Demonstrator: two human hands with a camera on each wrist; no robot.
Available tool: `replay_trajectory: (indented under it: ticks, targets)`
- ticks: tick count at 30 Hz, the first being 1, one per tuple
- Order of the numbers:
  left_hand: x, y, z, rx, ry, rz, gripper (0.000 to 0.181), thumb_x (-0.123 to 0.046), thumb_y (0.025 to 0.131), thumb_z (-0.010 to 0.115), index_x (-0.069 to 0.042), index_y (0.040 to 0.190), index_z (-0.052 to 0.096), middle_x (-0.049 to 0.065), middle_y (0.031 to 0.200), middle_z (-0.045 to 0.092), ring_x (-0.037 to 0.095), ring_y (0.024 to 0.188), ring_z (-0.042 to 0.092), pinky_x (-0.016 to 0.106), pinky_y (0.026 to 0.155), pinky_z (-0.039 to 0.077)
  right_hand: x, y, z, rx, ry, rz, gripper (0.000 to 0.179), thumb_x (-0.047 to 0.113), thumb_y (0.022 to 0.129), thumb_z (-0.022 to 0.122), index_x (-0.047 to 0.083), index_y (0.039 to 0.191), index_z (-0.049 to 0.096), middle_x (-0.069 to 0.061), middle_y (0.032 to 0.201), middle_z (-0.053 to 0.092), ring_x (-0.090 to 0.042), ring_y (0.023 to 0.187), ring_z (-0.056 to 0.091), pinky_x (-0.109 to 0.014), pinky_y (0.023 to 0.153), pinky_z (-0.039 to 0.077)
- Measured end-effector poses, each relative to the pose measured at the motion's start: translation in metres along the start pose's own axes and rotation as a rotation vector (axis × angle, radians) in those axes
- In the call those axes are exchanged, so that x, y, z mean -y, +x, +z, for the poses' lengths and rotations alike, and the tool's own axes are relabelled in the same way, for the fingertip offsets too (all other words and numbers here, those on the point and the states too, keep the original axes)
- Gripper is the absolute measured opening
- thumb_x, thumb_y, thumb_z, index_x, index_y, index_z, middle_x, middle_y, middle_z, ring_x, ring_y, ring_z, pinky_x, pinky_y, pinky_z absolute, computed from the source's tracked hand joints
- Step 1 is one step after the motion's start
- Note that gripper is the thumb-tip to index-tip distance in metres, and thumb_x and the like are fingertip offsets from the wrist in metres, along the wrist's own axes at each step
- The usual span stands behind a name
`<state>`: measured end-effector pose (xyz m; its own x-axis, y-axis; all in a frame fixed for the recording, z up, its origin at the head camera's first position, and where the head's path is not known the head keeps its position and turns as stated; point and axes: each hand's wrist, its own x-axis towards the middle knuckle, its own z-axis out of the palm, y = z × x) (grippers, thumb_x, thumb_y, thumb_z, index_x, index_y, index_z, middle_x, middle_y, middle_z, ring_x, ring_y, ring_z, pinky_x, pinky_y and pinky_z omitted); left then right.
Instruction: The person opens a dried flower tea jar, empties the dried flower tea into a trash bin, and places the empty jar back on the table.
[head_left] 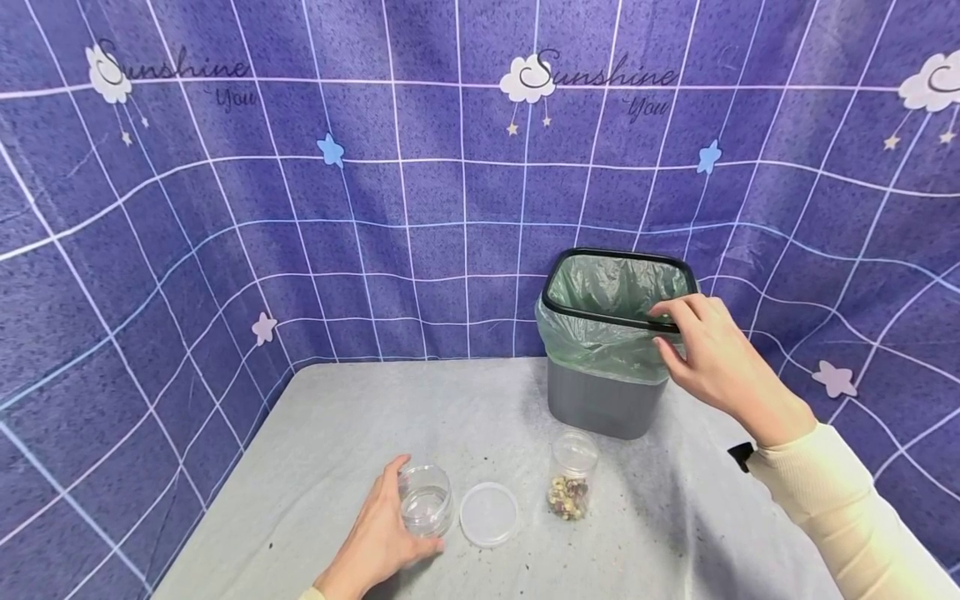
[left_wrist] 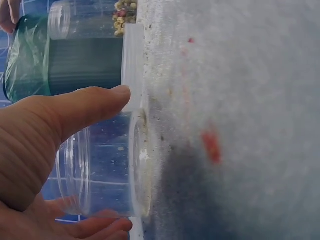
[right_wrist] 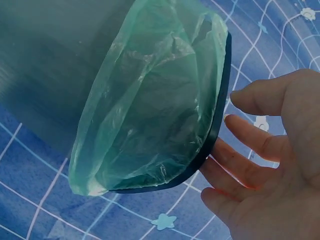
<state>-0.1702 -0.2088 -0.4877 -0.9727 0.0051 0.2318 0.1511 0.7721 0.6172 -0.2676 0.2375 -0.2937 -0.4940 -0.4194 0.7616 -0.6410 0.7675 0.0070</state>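
Observation:
My left hand [head_left: 382,521] is around a clear jar [head_left: 426,502] standing on the table, thumb on one side and fingers on the other. In the left wrist view the jar [left_wrist: 107,165] looks see-through, with a few specks on its wall. Beside it a round whitish lid [head_left: 489,515] lies flat. My right hand [head_left: 701,354] is over the near right rim of a grey bin [head_left: 603,396], fingers spread and holding nothing. A green bag [right_wrist: 155,100] lines the bin under a black rim. What lies inside the bin cannot be made out.
A second clear jar [head_left: 573,454], partly filled with mixed nut-like pieces [head_left: 567,497], stands in front of the bin. Small crumbs dot the pale tablecloth [head_left: 405,408]. Purple checked fabric [head_left: 427,250] rises behind and at both sides.

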Motion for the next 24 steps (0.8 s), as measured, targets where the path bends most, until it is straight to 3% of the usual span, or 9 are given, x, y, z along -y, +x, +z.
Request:
replay_trajectory:
  ticks: [12,17,24]
  targets:
    - [-0.021,0.004,-0.018,-0.031,0.016,-0.007,0.121,-0.037,0.055,0.101,-0.007,0.155,0.038,0.019,0.147,0.050,0.039,0.138,0.045,0.057,0.110,0.043,0.009,-0.006,-0.007,-0.026,0.012,0.000,0.034,0.004,0.084,0.071,0.000,0.117,0.065,-0.018,0.106,0.063,-0.043,0.101,0.054,-0.052,0.091,0.041]
    - [-0.036,0.008,-0.023,-0.044,0.005,0.024,0.120,-0.040,0.058,0.099,-0.009,0.156,0.037,0.016,0.150,0.048,0.037,0.141,0.041,0.057,0.111,0.041,0.014,-0.008,-0.010,-0.036,0.015,-0.012,0.033,0.006,0.084,0.069,-0.001,0.117,0.065,-0.018,0.108,0.063,-0.042,0.101,0.054,-0.051,0.091,0.040]
    - [-0.065,0.011,-0.021,-0.048,-0.080,0.087,0.116,-0.041,0.063,0.098,-0.013,0.157,0.036,0.009,0.157,0.041,0.034,0.146,0.034,0.057,0.114,0.038,0.020,-0.013,-0.013,-0.055,0.024,-0.015,0.034,0.009,0.085,0.068,-0.001,0.118,0.065,-0.019,0.111,0.062,-0.043,0.102,0.053,-0.051,0.093,0.040]
